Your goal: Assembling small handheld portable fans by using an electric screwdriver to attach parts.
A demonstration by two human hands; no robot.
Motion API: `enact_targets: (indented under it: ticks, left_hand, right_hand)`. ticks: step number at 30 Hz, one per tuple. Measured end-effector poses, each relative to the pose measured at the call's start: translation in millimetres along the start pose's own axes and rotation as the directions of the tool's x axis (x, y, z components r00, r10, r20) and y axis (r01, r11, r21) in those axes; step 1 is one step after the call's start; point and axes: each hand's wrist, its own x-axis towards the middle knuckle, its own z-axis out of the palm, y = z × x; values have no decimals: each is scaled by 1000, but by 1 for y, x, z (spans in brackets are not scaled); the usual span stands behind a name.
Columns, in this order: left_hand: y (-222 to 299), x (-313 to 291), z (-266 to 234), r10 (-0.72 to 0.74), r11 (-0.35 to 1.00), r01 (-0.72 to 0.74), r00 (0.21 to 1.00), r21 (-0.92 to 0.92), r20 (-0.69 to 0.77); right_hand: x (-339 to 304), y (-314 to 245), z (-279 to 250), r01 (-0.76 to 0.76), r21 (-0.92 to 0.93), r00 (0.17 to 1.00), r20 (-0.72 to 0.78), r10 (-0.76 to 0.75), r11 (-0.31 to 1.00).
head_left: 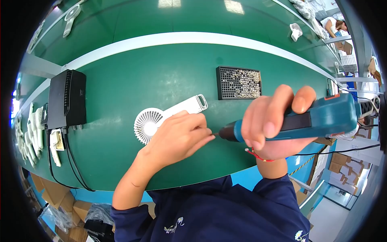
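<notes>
A person in a dark blue top is working at a green table (121, 169), seen from above. The right hand (274, 121) is wrapping its grip closed around a teal and black electric screwdriver (318, 119), holding it sideways with the tip pointing left; a red string is circling that wrist. The left hand (181, 137) is reaching in from the near edge, its fingertips pinched narrowly together right at the screwdriver's tip (216, 134), seemingly on something too small to make out. Under and just left of that hand, a small white handheld fan (151, 121) is lying flat on the table, its round slatted head on the left and its handle running up and to the right, ending in a loop (200, 101); the left hand is covering part of the handle. Farther back, right of centre, a black grid tray (238, 82) is sitting with small silvery screws scattered in it. On the left, a black box-shaped unit (67, 99) is standing on the table with dark cables (72, 165) trailing toward the near edge. At the far left rim, more white fan parts (32, 129) are piling up. Beyond a white strip, a second green surface is carrying another white fan (296, 31) at the far right, and another person (336, 26) is working in the far right corner.
</notes>
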Motion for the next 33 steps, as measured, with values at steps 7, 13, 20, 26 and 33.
enact_targets:
  ticks: [7, 13, 20, 26, 33]
  left_hand:
    - [1, 5, -4, -198, 970, 210, 975, 125, -102]
    - [2, 6, -7, -242, 941, 249, 968, 230, -58]
    - [1, 7, -6, -247, 943, 263, 964, 205, -98]
    - [0, 6, -6, -260, 938, 273, 961, 213, -88]
    - [0, 5, -5, -268, 934, 276, 961, 226, -62]
  right_hand:
    - [-10, 21, 11, 161, -393, 970, -108, -219, 905]
    - [-1, 36, -11, 189, -328, 982, 47, -184, 926]
    - [2, 35, -2, 189, -215, 962, -157, -224, 958]
    - [8, 47, -10, 273, -243, 935, -160, -316, 931]
    - [4, 49, -15, 219, -326, 968, -49, -248, 919]
